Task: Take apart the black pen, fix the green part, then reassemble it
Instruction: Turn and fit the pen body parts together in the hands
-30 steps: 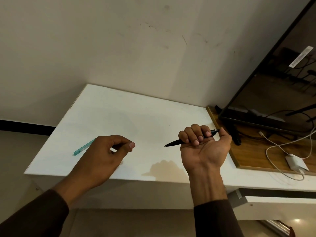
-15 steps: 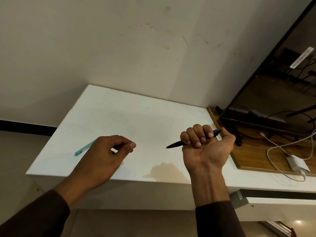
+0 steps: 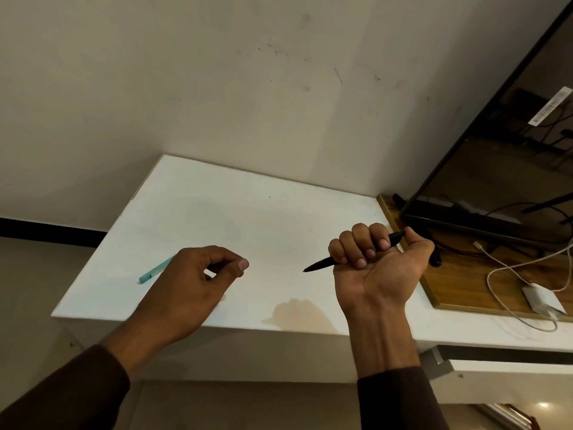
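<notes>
both hands hold nearly the same positions as before. right hand [image 3: 376, 268] fists the black pen [image 3: 322, 262] above the worktop [image 3: 279, 218], tip leftward, likely presented for disassembly. left hand [image 3: 198, 283] fingers curled, empty, covering the green part [image 3: 153, 272].

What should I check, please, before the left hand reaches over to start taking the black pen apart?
1. Black pen held firmly in right hand: ok.
2. Pen tip exposed, pointing toward left hand: ok.
3. Left hand free of parts: cannot tell; fingers curled, thumb and forefinger apart.
4. Green part lying on white table, within reach: ok.
5. Pen in one piece: ok, no visible gap.
</notes>
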`<move>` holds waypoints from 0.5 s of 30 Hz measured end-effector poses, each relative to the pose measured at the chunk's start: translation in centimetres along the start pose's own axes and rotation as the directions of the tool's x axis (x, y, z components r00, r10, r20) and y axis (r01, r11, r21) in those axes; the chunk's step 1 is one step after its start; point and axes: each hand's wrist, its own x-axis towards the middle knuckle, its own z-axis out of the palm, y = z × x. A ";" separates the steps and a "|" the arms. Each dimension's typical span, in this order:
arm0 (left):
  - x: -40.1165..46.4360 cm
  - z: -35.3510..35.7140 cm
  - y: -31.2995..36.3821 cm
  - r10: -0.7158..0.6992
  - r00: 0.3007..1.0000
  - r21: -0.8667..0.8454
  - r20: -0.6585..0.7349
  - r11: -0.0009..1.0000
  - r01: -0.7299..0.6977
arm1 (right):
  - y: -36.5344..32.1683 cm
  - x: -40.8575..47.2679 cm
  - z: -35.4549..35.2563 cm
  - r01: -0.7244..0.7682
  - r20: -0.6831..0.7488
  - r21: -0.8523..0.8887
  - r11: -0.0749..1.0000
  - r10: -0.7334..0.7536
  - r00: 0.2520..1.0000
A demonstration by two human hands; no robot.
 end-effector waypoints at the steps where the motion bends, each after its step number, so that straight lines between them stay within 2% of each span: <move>1: 0.0 0.0 0.0 0.001 1.000 -0.006 -0.001 1.000 -0.001 | 0.0 0.0 0.0 0.001 0.004 -0.003 1.000 -0.001 1.000; 15: -0.1 -0.1 0.3 0.017 1.000 -0.018 -0.003 1.000 -0.017 | -0.1 0.0 0.2 0.033 0.030 -0.051 0.998 -0.032 0.999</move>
